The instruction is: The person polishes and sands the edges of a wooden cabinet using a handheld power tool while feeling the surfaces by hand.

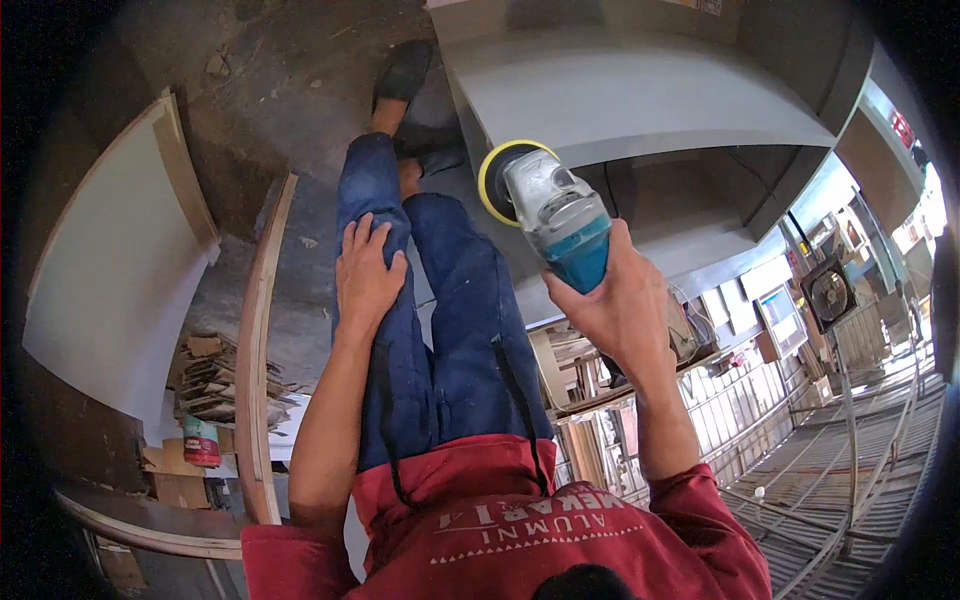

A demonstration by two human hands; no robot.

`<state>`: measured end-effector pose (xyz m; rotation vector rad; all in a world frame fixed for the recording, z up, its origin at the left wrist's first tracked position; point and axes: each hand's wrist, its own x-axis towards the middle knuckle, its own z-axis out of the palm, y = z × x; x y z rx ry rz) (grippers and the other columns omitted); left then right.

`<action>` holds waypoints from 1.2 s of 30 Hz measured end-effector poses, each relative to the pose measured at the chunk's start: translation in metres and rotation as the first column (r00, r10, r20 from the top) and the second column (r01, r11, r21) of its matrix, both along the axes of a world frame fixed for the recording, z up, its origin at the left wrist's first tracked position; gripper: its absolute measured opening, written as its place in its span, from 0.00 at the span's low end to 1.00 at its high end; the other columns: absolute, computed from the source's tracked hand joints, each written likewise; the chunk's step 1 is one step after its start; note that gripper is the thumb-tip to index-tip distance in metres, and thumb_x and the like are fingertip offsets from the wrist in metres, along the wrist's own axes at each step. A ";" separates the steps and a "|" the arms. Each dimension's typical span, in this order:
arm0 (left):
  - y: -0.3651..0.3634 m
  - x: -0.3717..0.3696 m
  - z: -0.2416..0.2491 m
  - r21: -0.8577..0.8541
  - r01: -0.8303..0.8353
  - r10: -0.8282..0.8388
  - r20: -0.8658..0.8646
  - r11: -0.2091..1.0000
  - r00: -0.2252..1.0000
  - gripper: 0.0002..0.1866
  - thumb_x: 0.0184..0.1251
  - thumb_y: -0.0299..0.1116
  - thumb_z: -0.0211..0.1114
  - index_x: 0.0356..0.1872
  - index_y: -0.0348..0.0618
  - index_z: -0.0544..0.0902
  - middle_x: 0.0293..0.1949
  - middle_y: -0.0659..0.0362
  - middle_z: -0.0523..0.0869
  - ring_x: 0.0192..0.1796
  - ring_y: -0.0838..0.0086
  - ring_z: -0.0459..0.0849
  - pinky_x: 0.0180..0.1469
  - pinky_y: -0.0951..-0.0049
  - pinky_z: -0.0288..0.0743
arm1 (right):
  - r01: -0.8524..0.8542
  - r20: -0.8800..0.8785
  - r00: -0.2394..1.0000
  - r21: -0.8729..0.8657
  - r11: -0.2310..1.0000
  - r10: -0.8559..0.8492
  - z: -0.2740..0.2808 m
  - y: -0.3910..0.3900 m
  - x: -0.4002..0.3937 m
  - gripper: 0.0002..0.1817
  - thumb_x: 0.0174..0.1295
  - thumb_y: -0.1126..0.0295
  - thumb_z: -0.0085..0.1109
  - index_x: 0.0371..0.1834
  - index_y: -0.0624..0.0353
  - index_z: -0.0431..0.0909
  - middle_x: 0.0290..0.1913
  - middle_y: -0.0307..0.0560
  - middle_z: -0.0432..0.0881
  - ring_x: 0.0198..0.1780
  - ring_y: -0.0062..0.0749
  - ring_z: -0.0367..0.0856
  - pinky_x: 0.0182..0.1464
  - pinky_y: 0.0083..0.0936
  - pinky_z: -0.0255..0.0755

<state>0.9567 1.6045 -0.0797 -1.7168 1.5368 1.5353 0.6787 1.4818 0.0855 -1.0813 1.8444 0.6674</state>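
My right hand (618, 300) is wrapped round the teal rear body of a power sander (568, 215). The tool's metal head points up and left, and its round pad with a yellow rim (497, 182) overlaps the edge of a grey cabinet (620, 95) in view; whether it touches the surface I cannot tell. My left hand (368, 275) rests on the thigh of my blue trousers (465, 290), fingers spread and holding nothing.
A curved white panel (120, 270) and a wooden edge (258, 350) stand at the left. Near them are stacked scraps (220, 380) and a red-and-green can (201, 441). A fan (828, 292) stands at the right.
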 end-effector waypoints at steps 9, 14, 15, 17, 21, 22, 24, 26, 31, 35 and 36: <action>-0.086 -0.077 0.016 -0.263 -0.368 0.220 -0.459 0.892 0.861 0.28 0.69 0.29 0.68 0.71 0.39 0.78 0.71 0.48 0.80 0.77 0.52 0.74 0.79 0.54 0.65 | 0.156 -0.212 0.959 -0.165 0.974 -0.189 0.010 -0.009 -0.096 0.29 0.57 0.55 0.78 0.49 0.65 0.74 0.40 0.67 0.87 0.43 0.65 0.88 0.46 0.48 0.79; -0.104 -0.109 0.020 -0.384 -0.079 -0.092 -0.409 0.920 0.908 0.22 0.68 0.29 0.67 0.63 0.37 0.84 0.68 0.48 0.83 0.74 0.52 0.77 0.75 0.49 0.69 | 0.293 -0.298 0.888 -0.220 0.931 -0.350 0.026 -0.001 -0.135 0.28 0.59 0.57 0.77 0.56 0.63 0.80 0.44 0.59 0.90 0.45 0.44 0.90 0.52 0.38 0.80; -0.102 -0.105 0.022 -0.371 -0.084 -0.077 -0.399 0.925 0.914 0.21 0.68 0.29 0.68 0.62 0.39 0.85 0.67 0.50 0.84 0.74 0.53 0.77 0.76 0.51 0.69 | 0.303 -0.296 0.885 -0.216 0.928 -0.358 0.028 0.002 -0.135 0.28 0.59 0.57 0.77 0.56 0.63 0.80 0.44 0.59 0.90 0.45 0.44 0.90 0.52 0.38 0.80; -0.104 -0.100 0.021 -0.360 -0.078 -0.075 -0.393 0.929 0.917 0.20 0.68 0.29 0.69 0.61 0.40 0.86 0.67 0.53 0.86 0.74 0.54 0.78 0.76 0.52 0.69 | 0.342 -0.254 0.880 -0.248 0.906 -0.402 0.035 0.007 -0.135 0.27 0.59 0.59 0.77 0.56 0.63 0.80 0.44 0.56 0.90 0.44 0.41 0.89 0.51 0.37 0.80; -0.107 -0.099 0.011 -0.375 -0.157 -0.017 -0.421 0.914 0.907 0.17 0.64 0.27 0.71 0.55 0.40 0.90 0.61 0.53 0.89 0.72 0.55 0.81 0.74 0.54 0.71 | 0.378 -0.202 0.877 -0.269 0.886 -0.436 0.039 0.023 -0.128 0.28 0.58 0.61 0.78 0.57 0.64 0.80 0.44 0.55 0.89 0.44 0.40 0.88 0.52 0.36 0.79; -0.106 -0.099 0.011 -0.423 -0.122 -0.063 -0.399 0.898 0.915 0.17 0.63 0.27 0.72 0.54 0.41 0.90 0.60 0.53 0.90 0.71 0.56 0.82 0.74 0.55 0.72 | 0.387 -0.200 0.873 -0.271 0.881 -0.445 0.042 0.022 -0.121 0.28 0.58 0.61 0.78 0.57 0.64 0.80 0.44 0.55 0.89 0.44 0.40 0.88 0.52 0.36 0.79; -0.108 -0.100 0.009 -0.433 -0.120 -0.074 -0.405 0.893 0.911 0.17 0.63 0.27 0.73 0.54 0.41 0.90 0.60 0.53 0.90 0.70 0.56 0.82 0.73 0.55 0.73 | 0.440 -0.113 0.863 -0.310 0.842 -0.493 0.045 0.021 -0.111 0.28 0.58 0.61 0.78 0.57 0.65 0.79 0.45 0.56 0.89 0.45 0.40 0.88 0.53 0.36 0.79; -0.107 -0.101 0.008 -0.443 -0.113 -0.088 -0.408 0.889 0.909 0.18 0.62 0.27 0.74 0.54 0.41 0.90 0.60 0.53 0.90 0.69 0.55 0.83 0.72 0.54 0.73 | 0.408 -0.126 0.878 -0.306 0.860 -0.461 0.044 0.030 -0.111 0.29 0.57 0.61 0.78 0.58 0.65 0.79 0.46 0.57 0.89 0.46 0.40 0.87 0.53 0.36 0.78; -0.108 -0.113 0.008 -0.542 -0.051 -0.132 -0.293 0.839 0.947 0.18 0.61 0.28 0.74 0.54 0.40 0.90 0.58 0.53 0.88 0.65 0.54 0.84 0.71 0.54 0.73 | 0.478 -0.073 0.847 -0.329 0.815 -0.526 0.047 0.045 -0.105 0.31 0.57 0.61 0.78 0.60 0.65 0.78 0.48 0.57 0.88 0.47 0.41 0.87 0.54 0.37 0.78; -0.120 -0.130 0.004 -0.639 0.010 -0.216 -0.246 0.769 0.945 0.18 0.62 0.30 0.73 0.54 0.39 0.89 0.59 0.52 0.88 0.63 0.54 0.85 0.71 0.56 0.73 | 0.479 -0.040 0.846 -0.381 0.791 -0.531 0.043 0.064 -0.108 0.31 0.58 0.61 0.78 0.61 0.65 0.78 0.49 0.57 0.88 0.47 0.42 0.87 0.54 0.38 0.78; -0.124 -0.140 0.000 -0.594 -0.011 -0.208 -0.299 0.804 0.931 0.18 0.64 0.31 0.72 0.54 0.39 0.89 0.58 0.52 0.88 0.63 0.54 0.85 0.70 0.56 0.74 | 0.491 -0.044 0.839 -0.367 0.790 -0.542 0.043 0.068 -0.109 0.31 0.58 0.60 0.78 0.61 0.66 0.78 0.48 0.57 0.89 0.47 0.42 0.88 0.54 0.38 0.78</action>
